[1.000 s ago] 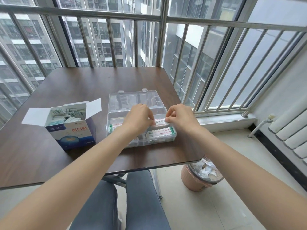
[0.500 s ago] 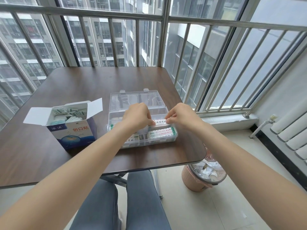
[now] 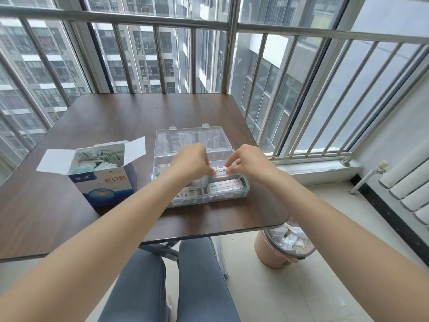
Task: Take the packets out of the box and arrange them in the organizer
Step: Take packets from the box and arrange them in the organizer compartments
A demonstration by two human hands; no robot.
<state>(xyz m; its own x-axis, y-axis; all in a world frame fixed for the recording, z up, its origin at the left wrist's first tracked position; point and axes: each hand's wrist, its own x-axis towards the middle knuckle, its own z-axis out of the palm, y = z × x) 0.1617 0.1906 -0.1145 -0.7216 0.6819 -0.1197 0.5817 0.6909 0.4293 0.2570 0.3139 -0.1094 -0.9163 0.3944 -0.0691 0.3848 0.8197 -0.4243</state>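
Note:
A clear plastic organizer (image 3: 245,190) lies open on the brown table (image 3: 116,122), its lid flat behind it. Several white packets with green and red print lie in its compartments (image 3: 224,185). Over the right rear compartment my left hand (image 3: 191,162) and my right hand (image 3: 249,162) each pinch one end of a white packet (image 3: 220,170) held level between them. To the left stands the open blue and white cardboard box (image 3: 104,182), flaps up, with several packets (image 3: 97,159) inside.
A metal window railing (image 3: 232,26) runs behind and to the right of the table. A pink bin (image 3: 271,254) full of wrappers stands on the floor under the table's right corner. A white radiator (image 3: 411,182) is at the far right. My knees are below the table edge.
Both hands have stayed over the organizer's right rear compartment with the packet between them; they shifted only slightly. The camera view edged a little.

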